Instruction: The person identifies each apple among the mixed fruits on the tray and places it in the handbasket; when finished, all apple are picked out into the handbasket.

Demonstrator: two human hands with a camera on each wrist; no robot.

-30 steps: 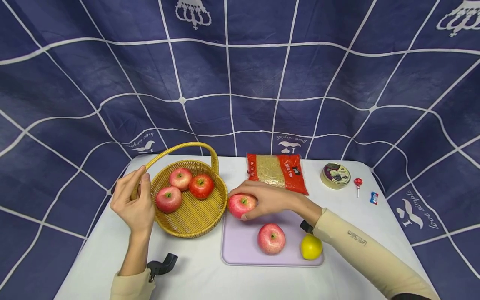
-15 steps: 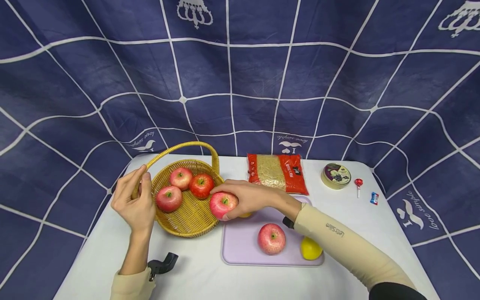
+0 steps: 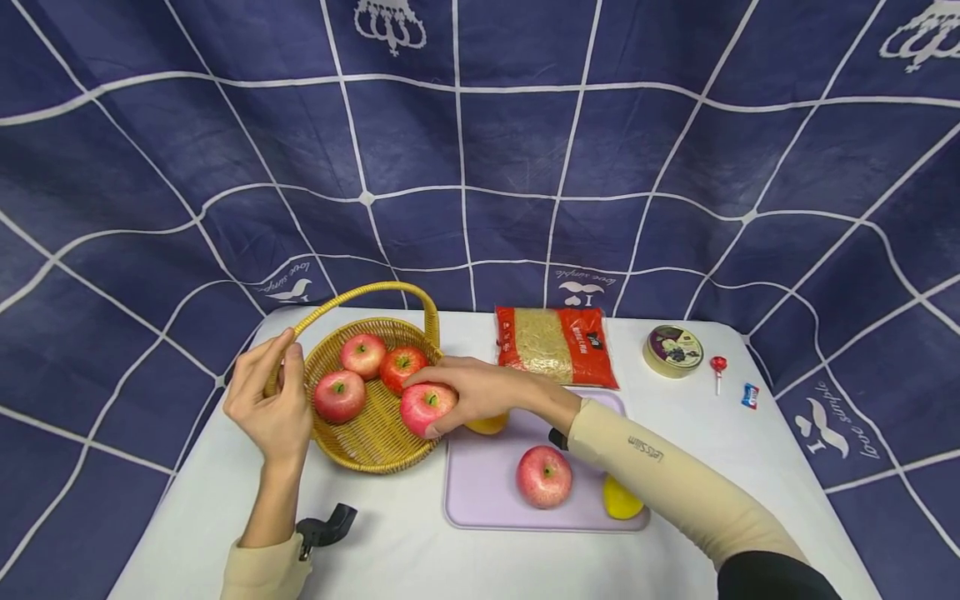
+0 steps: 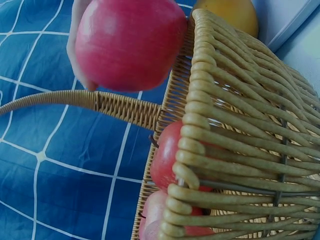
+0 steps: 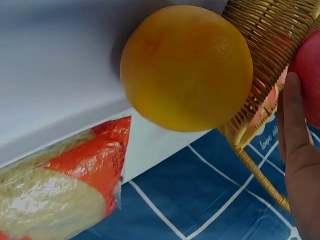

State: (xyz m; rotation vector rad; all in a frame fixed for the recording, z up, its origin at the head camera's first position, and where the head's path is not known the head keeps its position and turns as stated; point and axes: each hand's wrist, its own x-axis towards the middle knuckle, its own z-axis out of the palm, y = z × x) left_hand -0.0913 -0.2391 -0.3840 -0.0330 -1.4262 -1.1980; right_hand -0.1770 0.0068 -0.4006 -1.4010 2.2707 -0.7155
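My left hand [image 3: 268, 400] grips the handle of the yellow wicker basket [image 3: 375, 450] on its left side. Inside the basket lie two pinkish apples and a redder apple [image 3: 403, 368]. In my right hand [image 3: 474, 390] is a pink-red apple [image 3: 427, 408], held over the basket's right side with the fingers around it. The left wrist view shows this held apple [image 4: 131, 45] above the basket rim [image 4: 192, 100]. Under my right hand, a yellow-orange round fruit [image 5: 187, 69] sits beside the basket, partly hidden in the head view.
A lilac tray [image 3: 487, 500] carries another apple [image 3: 544, 477] and a yellow fruit [image 3: 621, 498], partly covered by my right sleeve. Behind it lies a red bag of pale dry food [image 3: 555, 346]. A round tin [image 3: 672, 351], a lollipop [image 3: 718, 365] and a small blue packet [image 3: 750, 396] lie at right.
My right hand has carried the apple leftward from over the tray to over the basket, uncovering the yellow-orange fruit. My left hand has stayed on the handle.
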